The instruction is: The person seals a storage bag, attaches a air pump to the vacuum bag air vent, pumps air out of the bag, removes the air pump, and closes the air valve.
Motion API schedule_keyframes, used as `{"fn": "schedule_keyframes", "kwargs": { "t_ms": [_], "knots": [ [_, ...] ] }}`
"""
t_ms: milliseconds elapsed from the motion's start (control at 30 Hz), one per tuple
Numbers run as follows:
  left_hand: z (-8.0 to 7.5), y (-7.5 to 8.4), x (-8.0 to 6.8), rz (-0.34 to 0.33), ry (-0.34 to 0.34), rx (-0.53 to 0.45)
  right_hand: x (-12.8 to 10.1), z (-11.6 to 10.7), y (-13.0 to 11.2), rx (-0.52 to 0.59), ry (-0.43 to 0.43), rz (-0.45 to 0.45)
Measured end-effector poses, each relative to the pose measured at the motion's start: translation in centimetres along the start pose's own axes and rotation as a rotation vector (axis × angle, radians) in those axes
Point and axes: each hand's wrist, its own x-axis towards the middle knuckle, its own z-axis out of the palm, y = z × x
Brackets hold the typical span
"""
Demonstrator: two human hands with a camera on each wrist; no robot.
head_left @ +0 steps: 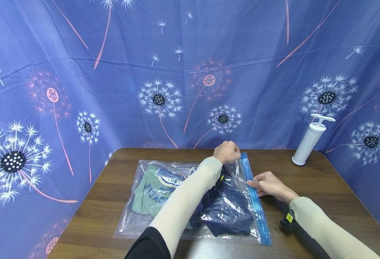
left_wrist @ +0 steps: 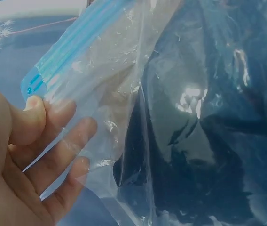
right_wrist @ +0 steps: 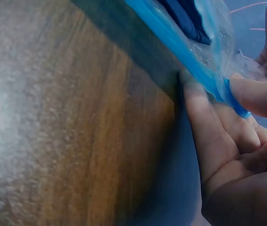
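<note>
A clear plastic storage bag [head_left: 128, 219] lies across the table with a blue zip strip [head_left: 261, 216] along its right side. Inside it are a green printed garment [head_left: 149, 196] and a dark navy garment [head_left: 230, 208]. My left hand [head_left: 227, 151] pinches the bag's far edge near the strip's end; in the left wrist view, its thumb and index finger hold the film while the other fingers show through the plastic. My right hand [head_left: 269, 185] pinches the blue strip partway along. The right wrist view shows the right thumb [right_wrist: 255, 96] on top of the strip and fingers beneath.
A white hand pump [head_left: 307, 144] stands at the back right of the brown wooden table [head_left: 96, 201]. Behind and at both sides hangs a blue cloth [head_left: 118, 90] with dandelion prints.
</note>
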Motion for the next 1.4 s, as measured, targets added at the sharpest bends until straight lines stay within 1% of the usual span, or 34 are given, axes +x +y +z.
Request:
{"fn": "schedule_keyframes", "kwargs": {
  "t_ms": [133,267,400,467,533,633,733,800,867,900,1000,1033,1133,1200,1267,1400],
  "knots": [
    [0.0,-0.3,0.0,0.021,0.003,-0.023,-0.2,0.2,0.2,0.009,-0.006,-0.013],
    [0.3,-0.9,-0.1,0.089,0.011,-0.056,-0.2,0.0,0.6,0.036,-0.025,-0.018],
    [0.8,-1.4,-0.2,0.153,-0.031,-0.111,-0.2,-0.5,0.9,0.058,-0.047,-0.012],
    [0.9,-1.5,-0.2,0.170,-0.045,-0.131,-0.1,-0.7,0.9,0.056,-0.063,-0.027],
    [1.0,-1.6,-0.2,0.180,-0.058,-0.166,0.1,-0.8,0.8,0.034,-0.073,-0.060],
    [1.0,-1.5,-0.3,0.197,-0.071,-0.204,0.4,-0.9,0.6,0.017,-0.082,-0.080],
    [1.0,-1.2,-0.2,0.228,-0.085,-0.194,0.6,-1.0,0.5,0.018,-0.098,-0.090],
    [0.9,-0.9,-0.2,0.242,-0.084,-0.165,0.6,-1.0,0.4,0.015,-0.104,-0.105],
    [0.9,-0.8,-0.1,0.246,-0.083,-0.149,0.6,-0.8,0.2,0.008,-0.087,-0.110],
    [0.8,-0.8,-0.2,0.235,-0.087,-0.152,0.6,-0.7,0.1,0.000,-0.077,-0.114],
    [0.4,-0.8,-0.3,0.226,-0.084,-0.144,0.6,-0.4,-0.3,-0.036,-0.019,-0.101],
    [0.2,-0.8,-0.3,0.228,-0.080,-0.136,0.6,-0.2,-0.5,-0.041,-0.005,-0.093],
    [-0.4,-0.7,-0.4,0.239,-0.048,-0.123,0.6,-0.1,-1.0,-0.087,0.035,-0.110],
    [-0.7,-0.7,-0.5,0.232,-0.033,-0.113,0.6,-0.1,-1.4,-0.105,0.053,-0.105],
    [-0.9,-0.7,-0.7,0.211,-0.021,-0.101,0.6,-0.1,-1.7,-0.125,0.059,-0.106],
    [-1.2,-0.7,-0.9,0.164,0.001,-0.062,0.6,-0.1,-2.1,-0.118,0.045,-0.076]
  ]
}}
